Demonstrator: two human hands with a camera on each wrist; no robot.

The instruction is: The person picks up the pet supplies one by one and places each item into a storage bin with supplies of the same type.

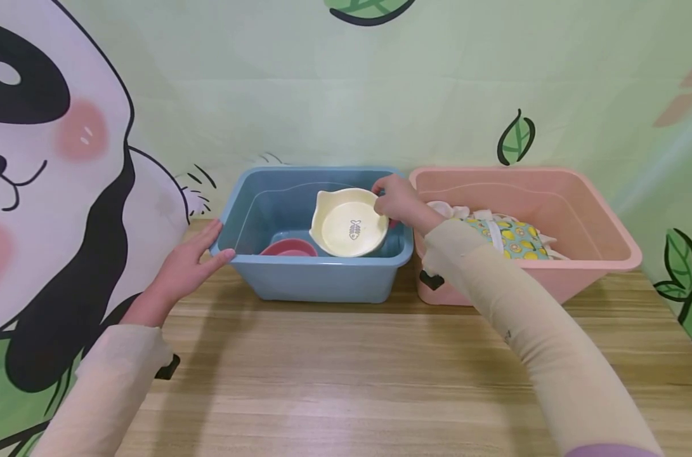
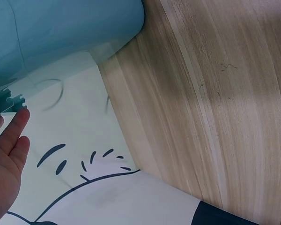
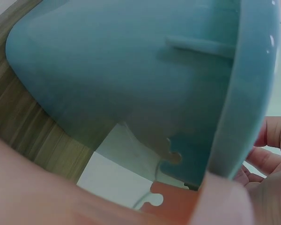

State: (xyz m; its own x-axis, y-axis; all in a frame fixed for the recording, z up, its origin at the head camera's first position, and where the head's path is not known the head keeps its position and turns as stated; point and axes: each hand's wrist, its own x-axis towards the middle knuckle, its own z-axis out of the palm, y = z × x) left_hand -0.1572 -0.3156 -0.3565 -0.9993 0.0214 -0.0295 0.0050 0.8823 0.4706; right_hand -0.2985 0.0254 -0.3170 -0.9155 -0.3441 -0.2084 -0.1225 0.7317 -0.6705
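Observation:
A cream cat-eared bowl (image 1: 346,225) with a fishbone print sits tilted inside the blue bin (image 1: 317,279). My right hand (image 1: 399,200) pinches its right rim with curled fingers. In the right wrist view the bin's rim (image 3: 253,84) covers part of that hand (image 3: 269,164), and the bowl is out of sight. Left of the bowl, a red dish (image 1: 290,247) lies low in the bin. My left hand (image 1: 188,263) rests on the bin's left rim, thumb and fingers extended. The left wrist view has this hand (image 2: 7,159) beside the bin wall.
Close on the right stands a pink bin (image 1: 585,263), holding a lemon-print cloth item (image 1: 517,238) and white pieces. My right forearm crosses over its near left corner. Both bins stand on a wooden table (image 1: 334,374) against a printed panda backdrop (image 1: 300,82).

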